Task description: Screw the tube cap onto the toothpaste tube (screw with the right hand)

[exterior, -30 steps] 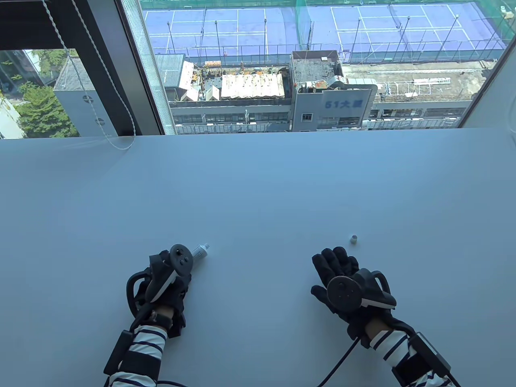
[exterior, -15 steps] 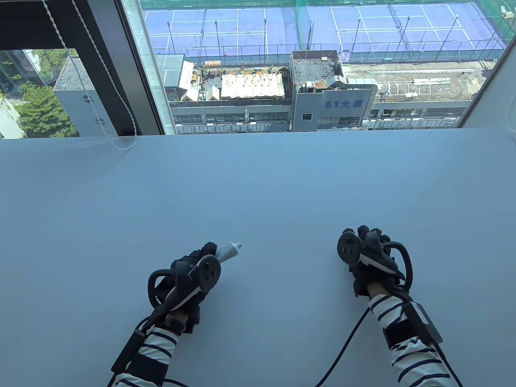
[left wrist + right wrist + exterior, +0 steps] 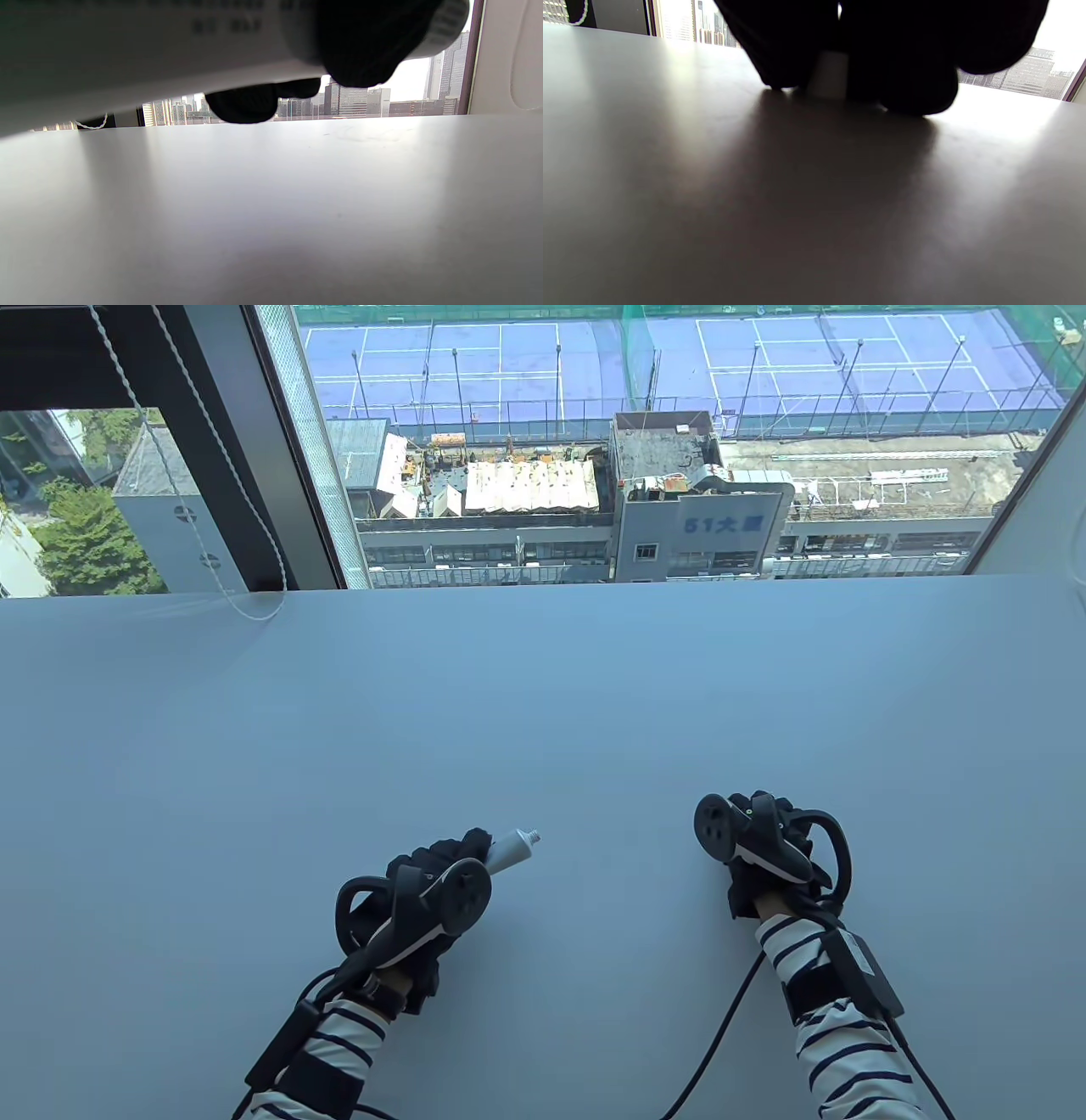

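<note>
My left hand (image 3: pixel 458 857) grips a white toothpaste tube (image 3: pixel 512 851) a little above the white table (image 3: pixel 543 687). The tube's bare threaded nozzle points right toward my right hand. In the left wrist view the tube (image 3: pixel 148 55) runs across the top with my fingers (image 3: pixel 360 51) wrapped around it. My right hand (image 3: pixel 768 819) sits palm down over the small white tube cap, which is hidden in the table view. In the right wrist view the cap (image 3: pixel 828 76) stands on the table, pinched between my fingertips (image 3: pixel 916 93).
A large window runs along the table's far edge. A blind cord (image 3: pixel 246 606) hangs down onto the table at the far left. Cables trail from both wrists toward the near edge.
My right hand has reached forward and closed its fingers over the cap. My left hand has moved right and forward with the tube, bringing the nozzle closer to the right hand.
</note>
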Motion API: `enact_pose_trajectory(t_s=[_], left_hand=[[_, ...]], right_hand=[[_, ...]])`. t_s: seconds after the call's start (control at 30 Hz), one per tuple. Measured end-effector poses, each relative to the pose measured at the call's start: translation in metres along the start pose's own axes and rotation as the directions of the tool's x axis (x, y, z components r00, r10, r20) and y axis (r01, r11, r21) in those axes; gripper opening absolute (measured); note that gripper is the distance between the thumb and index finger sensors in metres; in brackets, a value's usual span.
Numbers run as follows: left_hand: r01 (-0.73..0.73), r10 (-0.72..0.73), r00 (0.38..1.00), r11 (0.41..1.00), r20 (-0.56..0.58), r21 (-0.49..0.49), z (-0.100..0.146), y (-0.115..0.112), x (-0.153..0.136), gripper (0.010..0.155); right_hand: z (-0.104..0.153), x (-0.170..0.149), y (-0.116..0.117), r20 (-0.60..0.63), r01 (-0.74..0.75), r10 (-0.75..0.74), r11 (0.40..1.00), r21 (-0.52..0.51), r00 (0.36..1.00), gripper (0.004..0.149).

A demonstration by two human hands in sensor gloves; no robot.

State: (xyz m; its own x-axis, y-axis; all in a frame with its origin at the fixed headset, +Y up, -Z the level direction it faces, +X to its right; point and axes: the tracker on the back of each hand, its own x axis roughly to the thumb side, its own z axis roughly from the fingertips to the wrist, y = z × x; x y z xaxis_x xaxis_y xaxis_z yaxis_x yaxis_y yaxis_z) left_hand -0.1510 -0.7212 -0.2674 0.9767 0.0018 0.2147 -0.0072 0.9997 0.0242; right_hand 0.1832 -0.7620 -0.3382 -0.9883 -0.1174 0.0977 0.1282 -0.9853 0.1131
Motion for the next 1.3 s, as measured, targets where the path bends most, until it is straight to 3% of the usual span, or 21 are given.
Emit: enact_pose_trajectory(t_s=[0.1, 0.17, 0.2, 0.27, 0.33, 0.4, 0.43, 0.6, 0.7, 0.83, 0.97, 1.1, 1.3], left_hand=[[0.000, 0.000, 1.000, 1.000, 0.013, 0.024, 0.002, 0.005, 0.003, 0.065], [-0.009, 0.008, 0.999, 0.999, 0.032, 0.038, 0.004, 0.008, 0.006, 0.064], [-0.014, 0.012, 0.999, 0.999, 0.044, 0.044, 0.004, 0.010, 0.008, 0.064], [-0.013, 0.008, 0.997, 0.998, 0.077, 0.054, 0.007, 0.011, 0.015, 0.065], [0.016, -0.025, 0.992, 0.997, 0.127, 0.076, 0.011, 0.012, 0.025, 0.065], [0.035, -0.052, 0.984, 0.994, 0.173, 0.100, 0.015, 0.012, 0.034, 0.065], [0.040, -0.063, 0.978, 0.993, 0.199, 0.113, 0.018, 0.012, 0.040, 0.065], [0.062, -0.107, 0.951, 0.985, 0.291, 0.159, 0.028, 0.011, 0.059, 0.066], [0.062, -0.113, 0.938, 0.985, 0.327, 0.162, 0.032, 0.009, 0.067, 0.065], [0.061, -0.110, 0.938, 0.986, 0.329, 0.155, 0.033, 0.007, 0.067, 0.066], [0.066, -0.115, 0.933, 0.986, 0.340, 0.151, 0.033, 0.007, 0.068, 0.066], [0.090, -0.144, 0.930, 0.981, 0.339, 0.170, 0.034, 0.009, 0.069, 0.066], [0.101, -0.158, 0.922, 0.979, 0.354, 0.176, 0.035, 0.009, 0.070, 0.066]], right_hand=[[0.007, 0.000, -0.002, 0.017, 0.026, -0.026, 1.000, 0.003, 1.000, 0.037], [0.022, 0.000, -0.011, 0.066, 0.228, -0.225, 0.972, -0.054, 0.972, 0.043], [0.029, 0.000, -0.016, 0.100, 0.362, -0.354, 0.928, -0.089, 0.930, 0.043], [0.046, 0.001, -0.023, 0.176, 0.660, -0.638, 0.741, -0.121, 0.749, 0.041], [0.066, 0.006, -0.024, 0.215, 0.892, -0.866, 0.442, -0.094, 0.452, 0.039], [0.080, 0.012, -0.020, 0.207, 0.966, -0.943, 0.251, -0.071, 0.260, 0.037], [0.088, 0.017, -0.016, 0.222, 0.980, -0.955, 0.186, -0.064, 0.196, 0.037], [0.100, 0.032, -0.005, 0.229, 0.999, -0.972, 0.043, -0.011, 0.045, 0.037], [0.103, 0.040, -0.004, 0.245, 0.999, -0.970, 0.011, 0.037, 0.001, 0.036], [0.103, 0.039, -0.001, 0.262, 0.996, -0.965, 0.040, 0.079, 0.018, 0.036], [0.101, 0.042, 0.001, 0.278, 0.993, -0.961, 0.022, 0.117, -0.011, 0.036], [0.103, 0.043, 0.003, 0.248, 0.995, -0.968, 0.049, 0.091, 0.025, 0.035], [0.104, 0.047, 0.001, 0.298, 0.985, -0.947, 0.152, 0.077, 0.123, 0.035]])
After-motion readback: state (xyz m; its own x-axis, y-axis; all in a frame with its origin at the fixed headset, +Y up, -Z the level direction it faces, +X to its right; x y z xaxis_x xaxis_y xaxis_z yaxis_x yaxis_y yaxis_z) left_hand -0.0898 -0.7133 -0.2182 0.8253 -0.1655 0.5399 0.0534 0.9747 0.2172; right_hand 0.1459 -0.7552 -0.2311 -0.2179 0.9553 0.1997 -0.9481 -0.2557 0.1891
